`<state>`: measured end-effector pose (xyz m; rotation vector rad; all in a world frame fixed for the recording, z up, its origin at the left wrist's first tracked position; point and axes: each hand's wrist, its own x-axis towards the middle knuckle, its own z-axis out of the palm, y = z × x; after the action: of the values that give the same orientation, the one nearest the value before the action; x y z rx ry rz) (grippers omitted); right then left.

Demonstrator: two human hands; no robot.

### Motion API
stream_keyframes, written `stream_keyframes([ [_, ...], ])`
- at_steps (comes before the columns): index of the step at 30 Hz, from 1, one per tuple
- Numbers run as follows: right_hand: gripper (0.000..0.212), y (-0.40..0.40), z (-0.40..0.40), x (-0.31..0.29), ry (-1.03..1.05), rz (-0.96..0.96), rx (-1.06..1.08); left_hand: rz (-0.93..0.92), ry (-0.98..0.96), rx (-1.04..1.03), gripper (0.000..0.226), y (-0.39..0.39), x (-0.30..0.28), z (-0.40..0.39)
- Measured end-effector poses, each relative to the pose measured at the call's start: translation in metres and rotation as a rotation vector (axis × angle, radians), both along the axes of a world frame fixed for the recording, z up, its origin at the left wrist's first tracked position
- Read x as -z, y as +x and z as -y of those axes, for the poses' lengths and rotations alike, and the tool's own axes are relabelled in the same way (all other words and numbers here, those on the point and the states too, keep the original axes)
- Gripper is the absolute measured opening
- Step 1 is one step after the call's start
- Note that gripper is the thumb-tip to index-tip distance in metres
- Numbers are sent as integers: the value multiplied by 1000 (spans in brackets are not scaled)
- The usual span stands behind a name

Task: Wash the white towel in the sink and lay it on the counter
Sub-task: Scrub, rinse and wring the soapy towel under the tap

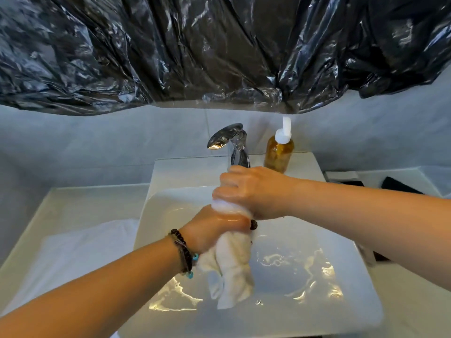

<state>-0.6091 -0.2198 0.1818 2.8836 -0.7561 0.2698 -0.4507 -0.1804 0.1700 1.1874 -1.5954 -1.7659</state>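
Black plastic sheeting (170,50) hangs over a white sink (341,276) on a pale surface (73,206)
Above the sink, both hands curl tight round the white towel (231,269): right hand (249,191) nearer the tap (231,145), left hand (212,228) below; soap bottle (279,152) beside the tap
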Motion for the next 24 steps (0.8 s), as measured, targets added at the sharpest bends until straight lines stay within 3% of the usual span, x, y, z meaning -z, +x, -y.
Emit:
stream_keyframes([
  [8,49,19,-3,-18,95,-375,137,75,-91,-128,43,1,18,-2],
  [12,50,18,-1,-21,178,-290,158,11,75,-111,43,13,19,1],
  [16,88,4,-22,-12,278,-57,137,-49,140,-199,50,28,27,-9],
  [20,92,-6,-65,-3,506,337,433,-18,211,-630,53,36,30,-16],
  [24,111,31,-103,32,770,286,573,-12,166,-947,32,26,28,-20],
])
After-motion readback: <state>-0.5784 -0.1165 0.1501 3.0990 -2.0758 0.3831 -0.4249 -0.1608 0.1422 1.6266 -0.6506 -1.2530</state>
